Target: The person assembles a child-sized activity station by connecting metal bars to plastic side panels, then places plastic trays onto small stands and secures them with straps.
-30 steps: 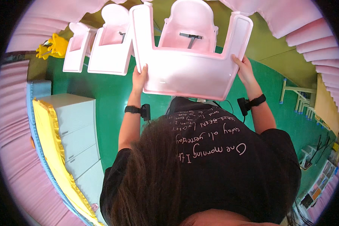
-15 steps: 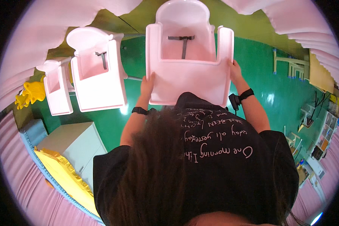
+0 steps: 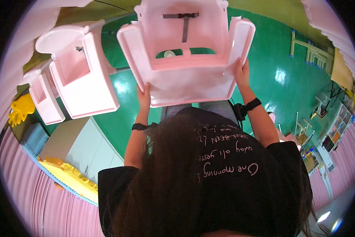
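Note:
A pink plastic high chair with a broad front tray is in front of my body. My left hand grips the left edge of its tray, fingers partly hidden under the rim. On the opposite edge, my right hand is closed round the tray's side. A dark grey harness strap hangs down the backrest, and two leg openings show green floor through the seat. The top of the backrest is cut off by the picture's edge, and the chair's legs are hidden.
To the left stand another pink high chair and a smaller-looking one, beside a yellow toy. A pale cabinet is at lower left. On the right are a tipped wooden frame and a shelf. Pink drapes line the walls.
The high chair now looks larger and tipped, with its leg openings showing. Both hands keep their hold on the tray sides. The neighbouring chairs have shifted left in view.

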The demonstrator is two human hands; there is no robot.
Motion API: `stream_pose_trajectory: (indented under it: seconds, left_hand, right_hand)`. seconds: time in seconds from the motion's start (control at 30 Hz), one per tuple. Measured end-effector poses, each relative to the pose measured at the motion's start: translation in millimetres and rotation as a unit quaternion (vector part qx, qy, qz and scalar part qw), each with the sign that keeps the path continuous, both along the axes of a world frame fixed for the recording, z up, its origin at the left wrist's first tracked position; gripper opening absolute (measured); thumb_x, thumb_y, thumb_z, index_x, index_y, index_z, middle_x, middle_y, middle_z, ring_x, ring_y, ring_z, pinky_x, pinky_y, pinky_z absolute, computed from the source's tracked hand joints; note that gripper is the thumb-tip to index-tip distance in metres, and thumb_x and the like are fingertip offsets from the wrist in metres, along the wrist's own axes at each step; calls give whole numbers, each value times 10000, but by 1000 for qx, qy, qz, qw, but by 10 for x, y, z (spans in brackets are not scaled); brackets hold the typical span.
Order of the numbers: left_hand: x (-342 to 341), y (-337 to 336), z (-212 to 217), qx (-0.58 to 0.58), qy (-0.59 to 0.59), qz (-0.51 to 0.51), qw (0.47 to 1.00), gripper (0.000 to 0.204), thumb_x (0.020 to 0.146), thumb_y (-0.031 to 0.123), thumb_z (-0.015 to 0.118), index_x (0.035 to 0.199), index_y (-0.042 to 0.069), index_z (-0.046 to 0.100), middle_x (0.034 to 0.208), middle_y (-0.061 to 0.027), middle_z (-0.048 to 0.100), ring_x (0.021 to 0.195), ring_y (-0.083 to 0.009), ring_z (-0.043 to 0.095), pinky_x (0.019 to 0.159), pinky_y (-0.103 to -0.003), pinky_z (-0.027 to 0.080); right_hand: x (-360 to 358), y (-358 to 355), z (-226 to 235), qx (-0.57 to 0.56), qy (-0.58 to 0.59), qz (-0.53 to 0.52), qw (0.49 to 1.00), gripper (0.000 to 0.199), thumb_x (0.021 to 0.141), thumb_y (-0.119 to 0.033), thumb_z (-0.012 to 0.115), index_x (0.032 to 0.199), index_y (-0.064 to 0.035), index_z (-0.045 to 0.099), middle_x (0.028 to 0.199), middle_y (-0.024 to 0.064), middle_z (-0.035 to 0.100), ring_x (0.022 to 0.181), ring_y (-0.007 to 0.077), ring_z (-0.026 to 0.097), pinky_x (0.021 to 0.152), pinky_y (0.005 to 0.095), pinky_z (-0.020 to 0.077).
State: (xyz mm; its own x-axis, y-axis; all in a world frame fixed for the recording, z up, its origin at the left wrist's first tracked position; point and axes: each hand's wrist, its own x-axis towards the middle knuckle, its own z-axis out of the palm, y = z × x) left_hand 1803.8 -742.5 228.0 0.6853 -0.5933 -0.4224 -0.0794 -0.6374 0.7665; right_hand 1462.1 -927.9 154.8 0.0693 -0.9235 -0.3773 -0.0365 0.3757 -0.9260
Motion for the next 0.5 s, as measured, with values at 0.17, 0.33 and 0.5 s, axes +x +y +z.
stream_pose_trajectory:
  seconds: [0.17,0.33,0.5]
  left_hand:
    - [333,-102,-1050,6,-2,-13,1000,452,902,298,530,1203,-16,407,1081,-116,528,961,-162,497,840,-296,415]
    - [713,-237,-1328,5,28,-8,1000,476,900,281,531,1223,-34,382,1090,-119,513,965,-173,490,856,-304,406]
    - [1087,-267,-1590,15,4,-32,999,453,902,243,518,1216,-48,370,1087,-121,507,966,-176,480,856,-304,399]
  right_hand:
    - [244,-106,-920,14,-35,-30,999,249,953,-225,404,1092,-19,426,763,-11,471,647,51,423,549,212,380]
    - [581,-172,-1242,-57,24,-38,997,289,945,-251,419,1097,-6,395,757,-9,440,653,61,411,558,220,380]
    - [858,-293,-1430,-44,-1,-57,997,333,945,-263,409,1138,5,362,781,5,431,686,70,411,582,228,380]
